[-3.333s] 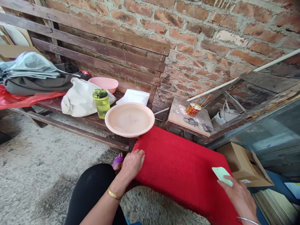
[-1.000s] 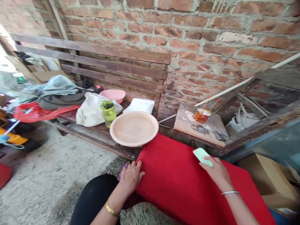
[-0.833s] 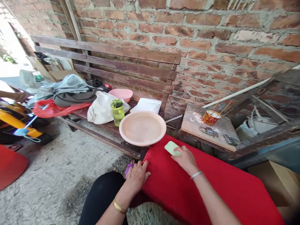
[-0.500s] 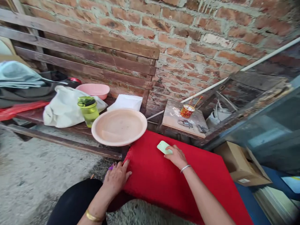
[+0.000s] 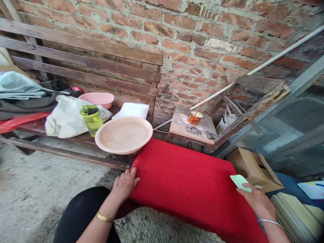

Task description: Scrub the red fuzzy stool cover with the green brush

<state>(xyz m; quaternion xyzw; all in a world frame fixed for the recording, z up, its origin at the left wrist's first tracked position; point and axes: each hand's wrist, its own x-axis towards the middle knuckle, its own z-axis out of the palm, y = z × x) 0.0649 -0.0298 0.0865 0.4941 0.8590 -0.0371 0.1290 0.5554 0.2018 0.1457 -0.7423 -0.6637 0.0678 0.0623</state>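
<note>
At the left, the wooden counter [image 5: 35, 126] carries a white bag [image 5: 64, 116] near its front edge. A pink basin [image 5: 99, 100] sits behind the bag, toward the back edge. A green bottle [image 5: 91, 122] stands just right of the bag. A round, pale dish [image 5: 124, 135] lies at the right front corner, with white paper [image 5: 131, 111] behind it.

The left hand [image 5: 124, 186] rests at the left edge of a red cloth [image 5: 182, 182] spread over a second counter; its fingers are extended and loosely spread, gripping nothing. Beyond the cloth's far edge, a low stand [image 5: 176, 125] bears a patterned cup [image 5: 195, 118] holding thin sticks.

The right hand [image 5: 260, 201] pinches a pale green, flat piece [image 5: 238, 181] between thumb and fingers at the cloth's right edge, near the far right corner; contact with the cloth cannot be determined. Beyond that edge stands an open cardboard box [image 5: 249, 165].
</note>
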